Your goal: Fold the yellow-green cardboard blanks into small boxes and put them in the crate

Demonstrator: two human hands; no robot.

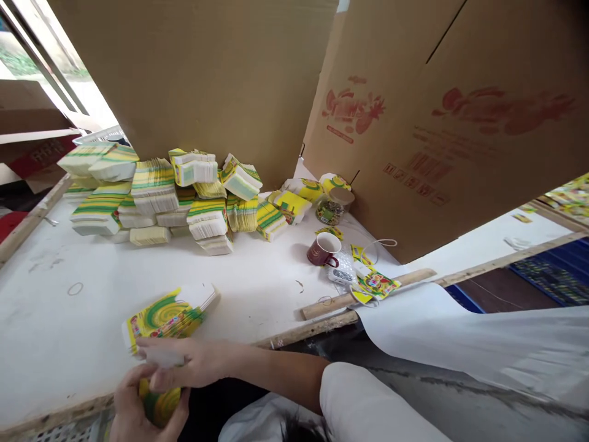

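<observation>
At the table's front edge, my left hand [133,408] is wrapped round a yellow and green printed packet [161,406]. My right hand [191,363] reaches across just above it, fingers bent and blurred, with a whitish piece [163,356] at its fingers. Just beyond my hands, a fanned stack of yellow and green printed cards [168,313] lies on the white table [257,294]. Farther back stand several bundles of similar cards [154,184], piled on one another.
Large cardboard sheets [207,73] rise behind the bundles and at the right. A maroon cup [317,252], a jar [332,207], bubble wrap [343,269] and loose packets [377,283] sit at the right. A wooden strip [329,305] lies near the edge.
</observation>
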